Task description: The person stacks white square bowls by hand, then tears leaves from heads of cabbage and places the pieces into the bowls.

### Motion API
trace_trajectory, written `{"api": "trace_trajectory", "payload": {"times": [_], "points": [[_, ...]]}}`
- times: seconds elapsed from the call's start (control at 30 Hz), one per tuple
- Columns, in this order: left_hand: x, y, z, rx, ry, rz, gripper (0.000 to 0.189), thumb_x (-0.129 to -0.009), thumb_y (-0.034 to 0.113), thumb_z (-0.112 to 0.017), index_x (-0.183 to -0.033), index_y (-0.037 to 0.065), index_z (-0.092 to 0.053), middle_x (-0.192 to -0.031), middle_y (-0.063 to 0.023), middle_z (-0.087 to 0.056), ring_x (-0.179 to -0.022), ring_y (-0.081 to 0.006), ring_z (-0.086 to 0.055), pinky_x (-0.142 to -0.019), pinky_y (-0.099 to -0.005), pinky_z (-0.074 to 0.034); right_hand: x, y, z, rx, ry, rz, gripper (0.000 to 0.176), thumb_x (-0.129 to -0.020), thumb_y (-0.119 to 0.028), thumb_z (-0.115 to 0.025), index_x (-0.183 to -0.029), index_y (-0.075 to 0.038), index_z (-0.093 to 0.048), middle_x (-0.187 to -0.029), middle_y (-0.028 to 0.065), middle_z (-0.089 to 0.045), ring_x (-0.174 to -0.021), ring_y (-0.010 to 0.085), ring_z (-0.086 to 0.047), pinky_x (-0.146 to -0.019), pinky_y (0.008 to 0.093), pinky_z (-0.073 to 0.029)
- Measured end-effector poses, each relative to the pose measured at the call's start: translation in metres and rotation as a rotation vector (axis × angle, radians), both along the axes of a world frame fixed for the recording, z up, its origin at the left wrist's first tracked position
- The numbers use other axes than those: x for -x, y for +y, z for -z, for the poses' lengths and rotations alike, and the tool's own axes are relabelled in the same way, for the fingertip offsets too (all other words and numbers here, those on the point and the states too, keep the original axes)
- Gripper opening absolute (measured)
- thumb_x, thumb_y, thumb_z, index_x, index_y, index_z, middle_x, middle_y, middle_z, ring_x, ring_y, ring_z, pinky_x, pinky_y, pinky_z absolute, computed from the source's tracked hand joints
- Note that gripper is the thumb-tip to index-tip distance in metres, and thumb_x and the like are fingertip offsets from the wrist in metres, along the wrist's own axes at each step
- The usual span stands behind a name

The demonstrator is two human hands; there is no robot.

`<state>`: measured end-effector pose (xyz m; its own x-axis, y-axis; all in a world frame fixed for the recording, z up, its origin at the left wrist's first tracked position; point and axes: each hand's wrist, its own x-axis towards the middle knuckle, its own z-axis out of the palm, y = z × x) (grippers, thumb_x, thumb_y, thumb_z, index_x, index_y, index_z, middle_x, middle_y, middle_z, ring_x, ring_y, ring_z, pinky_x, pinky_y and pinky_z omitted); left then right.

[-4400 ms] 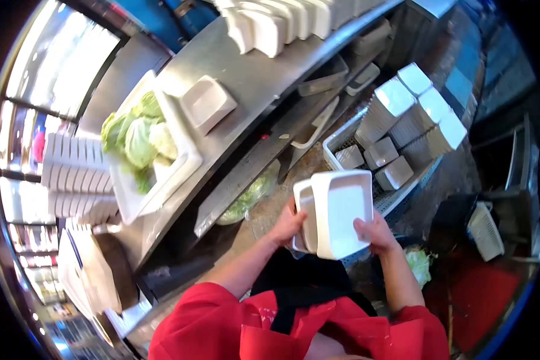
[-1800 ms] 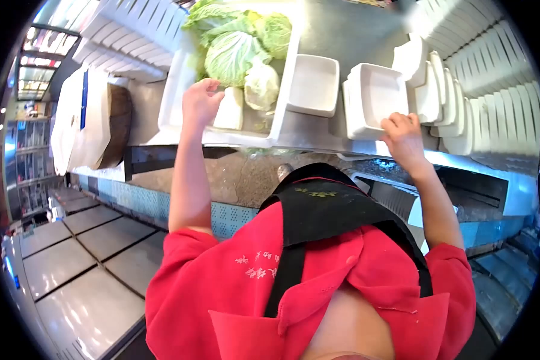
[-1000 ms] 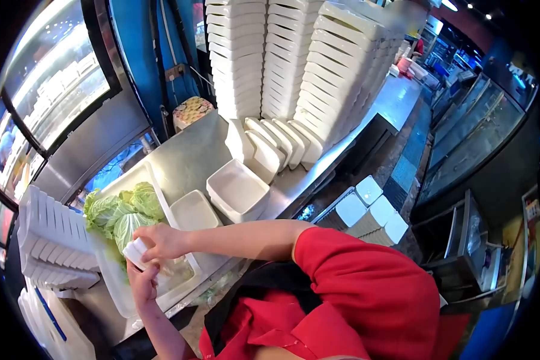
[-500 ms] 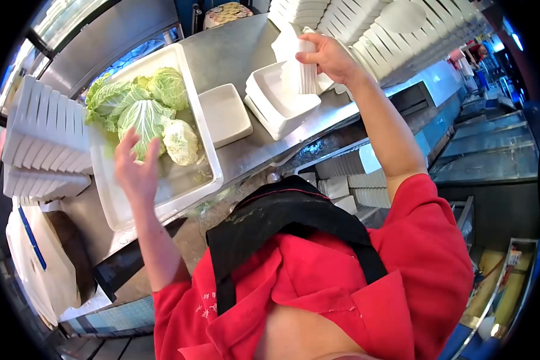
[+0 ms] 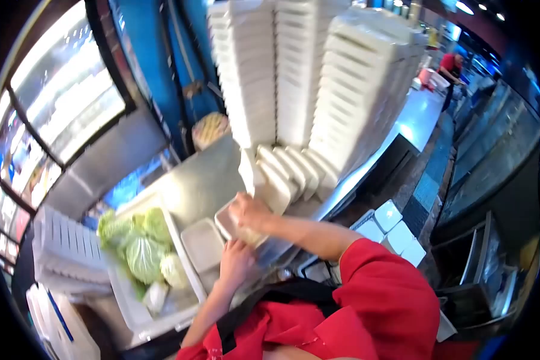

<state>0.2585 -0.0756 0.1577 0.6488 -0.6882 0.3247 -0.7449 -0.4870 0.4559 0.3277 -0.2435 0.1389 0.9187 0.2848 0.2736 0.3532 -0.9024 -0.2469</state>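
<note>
A stacked white rectangular dish (image 5: 224,223) sits on the metal counter, under both my hands. My right hand (image 5: 249,214) is closed at its far side, with fingers curled down over the rim. At the near edge, my left hand (image 5: 237,261) curls its fingers against the same dish; blur hides the exact grip. Another white dish (image 5: 201,245) lies just left of it. Further left, a white tray (image 5: 186,264) holds pale green cabbages (image 5: 144,258) and a small white piece (image 5: 156,297) I cannot identify.
Tall stacks of white dishes (image 5: 360,84) rise at the back. Several white dishes (image 5: 288,171) lean on edge before them. Another stack (image 5: 69,246) stands left of the tray. A co-worker in red (image 5: 452,65) is far off at the upper right.
My right hand has let go of the white ribbed stack and come down to the dish. My left hand has moved right from over the cabbages to the dish. The view has tilted up.
</note>
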Motion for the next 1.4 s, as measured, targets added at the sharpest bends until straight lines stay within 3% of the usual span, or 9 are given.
{"api": "trace_trajectory", "payload": {"times": [0.03,0.1,0.27,0.47,0.67,0.93,1.13,1.37,1.4], "points": [[-0.001,0.0,-0.002,-0.006,0.0,0.013,0.013,-0.066,0.014,-0.066,-0.074,0.006,-0.06,-0.085,-0.011,-0.059,-0.093,-0.0316,-0.054,-0.084,-0.0407,-0.044,0.011,0.008,-0.009,0.117,-0.161,0.041,0.051,-0.063,-0.019,-0.071,-0.111,-0.01,-0.055,-0.106,0.0156,-0.048,-0.099,0.0292,-0.051,-0.072,0.0409,-0.047],[-0.002,0.006,-0.005,-0.017,-0.015,0.021,0.014,-0.065,0.013,-0.068,-0.075,0.006,-0.061,-0.086,-0.0109,-0.059,-0.092,-0.031,-0.055,-0.083,-0.0397,-0.045,0.028,0.006,-0.03,0.021,-0.448,-0.064,0.028,-0.071,-0.018,-0.06,-0.097,-0.009,-0.059,-0.095,0.0101,-0.052,-0.089,0.027,-0.054,-0.071,0.0378,-0.047],[0.0,0.015,-0.013,0.234,0.143,-0.186,0.01,-0.07,0.007,-0.066,-0.078,0.004,-0.061,-0.091,-0.0117,-0.062,-0.091,-0.0307,-0.057,-0.08,-0.0388,-0.046,0.069,-0.029,-0.033,-0.064,0.189,-0.454,0.023,-0.068,-0.02,-0.062,-0.086,-0.007,-0.057,-0.085,0.0073,-0.054,-0.085,0.024,-0.056,-0.066,0.0355,-0.045],[-0.013,0.024,-0.038,0.404,0.11,-0.288,0.01,-0.072,0.002,-0.065,-0.081,0.004,-0.063,-0.087,-0.0105,-0.064,-0.079,-0.0235,-0.061,-0.07,-0.0317,-0.049,0.086,-0.036,-0.038,0.243,-0.118,-0.406,0.012,-0.069,-0.012,-0.055,-0.081,-0.009,-0.055,-0.084,0.0062,-0.054,-0.084,0.0241,-0.055,-0.066,0.0348,-0.045],[-0.02,0.051,-0.057,0.609,0.174,-0.4,0.006,-0.076,0.0,-0.062,-0.081,0.0,-0.062,-0.08,-0.0093,-0.062,-0.072,-0.0168,-0.061,-0.066,-0.0269,-0.051,0.12,-0.103,-0.233,0.081,-0.4,-0.332,0.013,-0.07,-0.006,-0.056,-0.082,-0.011,-0.06,-0.081,0.0056,-0.057,-0.08,0.0259,-0.057,-0.071,0.0382,-0.047],[-0.018,0.05,-0.044,0.709,0.307,-0.387,0.005,-0.076,-0.001,-0.063,-0.08,-0.002,-0.061,-0.076,-0.008,-0.061,-0.068,-0.0132,-0.061,-0.066,-0.0248,-0.05,0.138,-0.235,-0.437,0.478,-0.464,0.192,0.03,-0.068,-0.004,-0.069,-0.096,-0.004,-0.057,-0.09,0.0071,-0.054,-0.092,0.0249,-0.053,-0.086,0.0329,-0.042],[-0.009,0.034,-0.065,0.611,0.188,-0.353,0.005,-0.075,-0.001,-0.064,-0.079,-0.002,-0.062,-0.072,-0.0091,-0.061,-0.066,-0.0148,-0.061,-0.063,-0.0252,-0.049,0.11,-0.307,-0.441,0.335,-0.257,0.406,0.027,-0.068,0.004,-0.066,-0.093,0.0,-0.056,-0.091,0.0075,-0.053,-0.091,0.0229,-0.052,-0.083,0.032,-0.041],[-0.009,0.051,-0.061,0.517,0.155,-0.49,0.005,-0.074,0.0,-0.064,-0.078,-0.001,-0.062,-0.072,-0.0101,-0.062,-0.066,-0.0166,-0.061,-0.064,-0.0272,-0.049,0.076,-0.362,-0.426,0.079,-0.289,0.264,0.033,-0.071,0.009,-0.063,-0.102,-0.003,-0.059,-0.098,0.0042,-0.057,-0.099,0.018,-0.052,-0.084,0.0306,-0.044],[-0.01,0.056,-0.062,0.506,0.148,-0.508,0.005,-0.075,0.0,-0.064,-0.079,-0.001,-0.062,-0.073,-0.01,-0.062,-0.067,-0.0165,-0.062,-0.065,-0.027,-0.049,0.073,-0.359,-0.428,0.232,-0.288,0.289,0.037,-0.073,0.009,-0.063,-0.106,-0.004,-0.059,-0.1,0.0035,-0.059,-0.099,0.0175,-0.053,-0.083,0.0296,-0.046]]}}
